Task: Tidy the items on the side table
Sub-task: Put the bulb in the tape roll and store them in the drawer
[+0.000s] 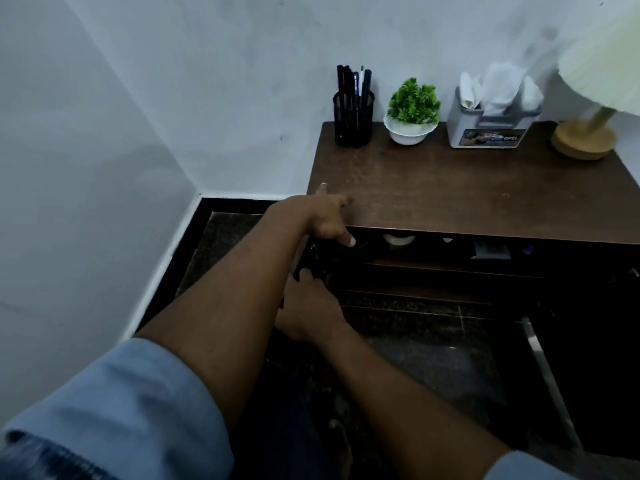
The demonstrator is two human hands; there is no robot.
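The brown side table [467, 192] stands against the wall. Along its back edge are a black mesh pen holder [353, 123] with pens, a small green plant in a white bowl [412, 112], a white tissue box [491, 126] and a lamp on a wooden base [585, 142]. My left hand [325, 216] rests on the table's front left corner, fingers spread on top and thumb hanging over the edge. My right hand [308, 306] reaches into the dark space under that corner, where its fingers are hidden. Whether it holds anything I cannot tell.
A shelf under the tabletop holds a white round item [398, 240], a grey item [491, 252] and a small blue item [526, 250], all dim. White walls meet at a corner to the left. The floor is dark stone with a metal strip [550, 382] at right.
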